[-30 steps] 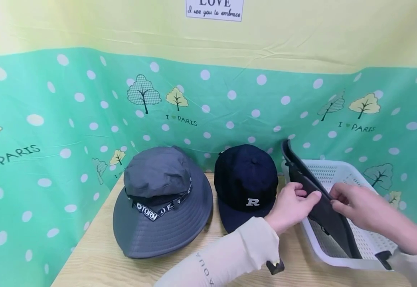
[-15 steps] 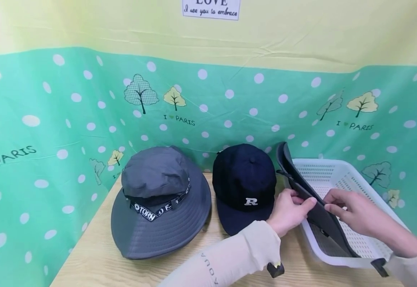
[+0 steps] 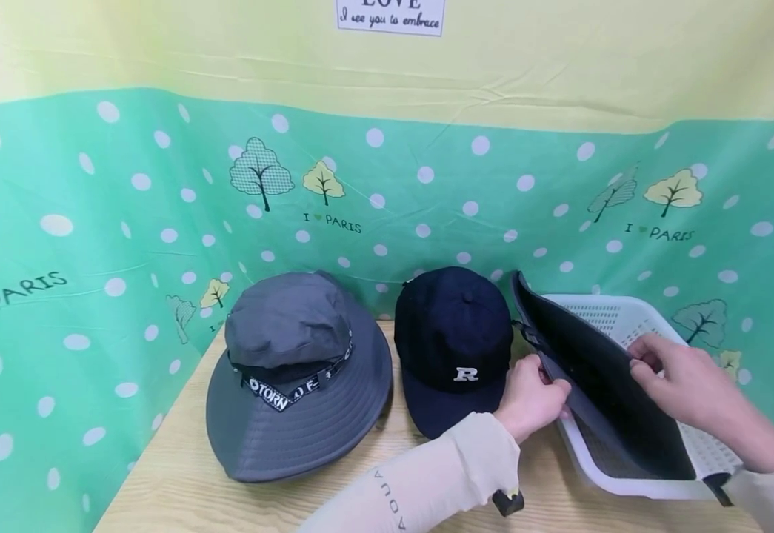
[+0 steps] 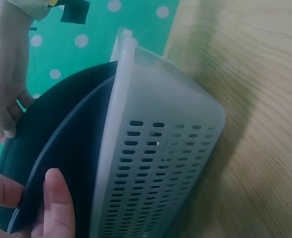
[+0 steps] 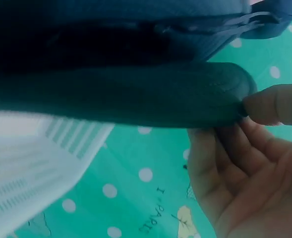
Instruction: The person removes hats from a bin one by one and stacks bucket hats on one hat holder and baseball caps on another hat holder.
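A dark brimmed hat [image 3: 616, 392], folded nearly flat, stands on edge in the white plastic basket [image 3: 646, 487], its two sides spread apart. My left hand [image 3: 529, 396] pinches the near edge between thumb and fingers. On the far edge my right hand [image 3: 686, 381] holds the other side. From the left wrist, two curved layers of the hat [image 4: 76, 129] show beside the basket's slotted wall [image 4: 150, 144]. Close up in the right wrist view, thumb and fingers of the right hand [image 5: 255, 163] pinch the rim of the hat [image 5: 136, 96].
A grey wide-brimmed hat [image 3: 293, 318] with a lettered band sits on the wooden table [image 3: 160, 474] at left. Between it and the basket is a navy cap [image 3: 456, 318] with a white R. A green and yellow printed curtain [image 3: 426, 200] hangs behind.
The dark hat's two sides have parted, showing its black inside. My right hand has moved to the right with the far edge; the left has shifted slightly lower.
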A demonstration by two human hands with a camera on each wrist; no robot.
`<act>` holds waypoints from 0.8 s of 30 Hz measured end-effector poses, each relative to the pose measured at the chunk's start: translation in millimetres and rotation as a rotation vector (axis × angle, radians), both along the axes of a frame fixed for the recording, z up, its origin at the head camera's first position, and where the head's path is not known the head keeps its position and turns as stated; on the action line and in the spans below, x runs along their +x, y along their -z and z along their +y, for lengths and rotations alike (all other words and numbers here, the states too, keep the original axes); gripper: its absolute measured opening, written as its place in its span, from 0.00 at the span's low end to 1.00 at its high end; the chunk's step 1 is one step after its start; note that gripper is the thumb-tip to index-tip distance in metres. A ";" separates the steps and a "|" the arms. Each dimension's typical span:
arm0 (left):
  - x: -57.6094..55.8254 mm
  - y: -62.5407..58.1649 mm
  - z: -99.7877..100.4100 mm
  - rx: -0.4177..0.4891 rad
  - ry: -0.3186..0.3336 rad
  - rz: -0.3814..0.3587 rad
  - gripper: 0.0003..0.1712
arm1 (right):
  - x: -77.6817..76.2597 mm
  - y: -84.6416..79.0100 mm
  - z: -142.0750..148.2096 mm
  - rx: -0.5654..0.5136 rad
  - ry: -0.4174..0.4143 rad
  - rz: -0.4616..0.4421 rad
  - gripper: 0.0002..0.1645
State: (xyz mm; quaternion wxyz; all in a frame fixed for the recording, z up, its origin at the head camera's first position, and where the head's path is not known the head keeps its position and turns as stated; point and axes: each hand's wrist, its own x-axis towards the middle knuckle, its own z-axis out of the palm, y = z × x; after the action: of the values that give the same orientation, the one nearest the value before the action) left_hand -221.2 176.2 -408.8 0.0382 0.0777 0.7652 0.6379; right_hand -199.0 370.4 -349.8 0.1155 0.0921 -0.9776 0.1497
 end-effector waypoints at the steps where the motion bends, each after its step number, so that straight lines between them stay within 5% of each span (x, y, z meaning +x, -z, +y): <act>1: 0.0 0.8 0.4 0.011 0.004 -0.005 0.10 | -1.4 -0.5 0.9 0.009 0.016 -0.007 0.07; 5: 0.6 2.8 2.5 0.064 0.022 -0.030 0.11 | -8.1 -1.5 1.7 0.067 0.012 -0.016 0.09; 9: 0.4 3.2 4.9 0.109 0.041 -0.043 0.10 | -14.8 -3.9 1.8 0.151 -0.015 0.097 0.09; 13: -0.2 3.2 6.1 0.079 0.034 -0.030 0.12 | -18.1 -13.8 9.5 0.179 0.024 0.120 0.11; 24: -2.5 -10.8 -2.0 0.086 0.055 0.080 0.19 | -17.1 -31.7 66.4 -0.079 0.314 0.069 0.21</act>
State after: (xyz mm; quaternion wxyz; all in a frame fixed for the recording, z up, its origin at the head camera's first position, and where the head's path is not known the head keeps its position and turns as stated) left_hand -223.7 174.2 -398.0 0.0217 0.1258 0.7357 0.6652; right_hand -216.0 436.8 -318.1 0.1745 -0.0615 -0.9688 0.1651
